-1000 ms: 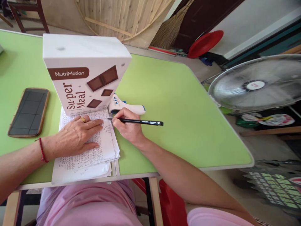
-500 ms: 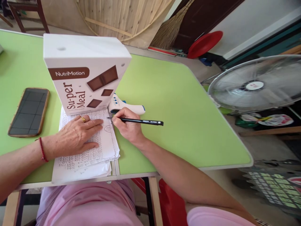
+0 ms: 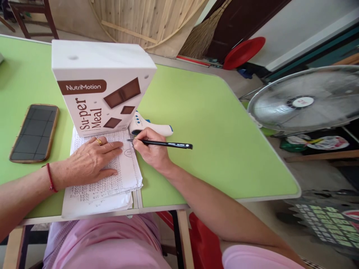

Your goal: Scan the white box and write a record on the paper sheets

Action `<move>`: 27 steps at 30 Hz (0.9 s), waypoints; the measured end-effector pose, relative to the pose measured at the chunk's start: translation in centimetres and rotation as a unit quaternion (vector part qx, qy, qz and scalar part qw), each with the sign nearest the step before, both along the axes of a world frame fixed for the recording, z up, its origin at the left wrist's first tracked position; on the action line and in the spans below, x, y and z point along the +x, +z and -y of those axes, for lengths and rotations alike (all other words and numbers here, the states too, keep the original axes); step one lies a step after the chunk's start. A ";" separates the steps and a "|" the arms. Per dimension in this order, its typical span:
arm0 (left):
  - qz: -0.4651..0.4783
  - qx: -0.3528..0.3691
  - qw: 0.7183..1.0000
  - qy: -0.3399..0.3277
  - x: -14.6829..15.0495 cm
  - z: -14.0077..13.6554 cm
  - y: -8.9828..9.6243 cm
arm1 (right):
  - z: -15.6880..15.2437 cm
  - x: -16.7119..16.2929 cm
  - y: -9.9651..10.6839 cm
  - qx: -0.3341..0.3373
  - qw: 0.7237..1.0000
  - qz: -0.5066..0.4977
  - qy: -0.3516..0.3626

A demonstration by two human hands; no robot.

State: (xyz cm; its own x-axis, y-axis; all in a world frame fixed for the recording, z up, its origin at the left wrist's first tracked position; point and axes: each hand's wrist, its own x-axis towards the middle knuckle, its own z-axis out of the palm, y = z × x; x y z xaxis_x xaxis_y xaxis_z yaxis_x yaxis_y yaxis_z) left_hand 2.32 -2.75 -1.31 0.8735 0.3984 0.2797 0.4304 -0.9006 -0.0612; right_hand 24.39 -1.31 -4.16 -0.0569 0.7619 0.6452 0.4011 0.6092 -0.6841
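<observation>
My left hand (image 3: 94,158) lies flat, fingers stretched out, on a stack of paper (image 3: 127,175) covered in dense handwriting. A black pen (image 3: 168,144) is pinched in my right hand (image 3: 153,149), its tip at the right edge of the top sheet. A small circled mark shows below the tip. Standing upright just beyond my left hand, a white NutriMotion box (image 3: 103,93) covers the far end of the paper. Partly hidden behind the box and my right hand is a white and blue device (image 3: 157,128) like a forehead thermometer.
A phone (image 3: 35,133) in a brown case lies left of the paper on the green table (image 3: 218,149). Beyond the table's right edge stands a fan (image 3: 301,101). A broom (image 3: 206,33) and a red basin (image 3: 244,53) are at the back.
The pen's back end has shifted slightly left, and its tip has moved very little. My left hand stays in place on the paper.
</observation>
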 end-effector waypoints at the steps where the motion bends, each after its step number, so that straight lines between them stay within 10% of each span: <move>1: 0.001 0.001 1.000 -0.001 0.0 0.0 0.0 | 0.0 0.0 0.0 0.000 1.000 0.000 0.001; 14: 0.023 0.035 0.999 -0.017 -0.7 -0.5 0.2 | 0.5 0.2 0.2 0.032 0.999 -0.004 -0.010; 21: 0.035 0.055 0.997 -0.037 -0.8 -0.7 0.5 | 1.9 1.2 1.3 0.201 0.969 0.147 -0.001; 27: 0.371 0.203 0.906 0.020 -1.8 -0.4 3.0 | 2.7 1.6 1.9 0.208 0.938 0.276 -0.014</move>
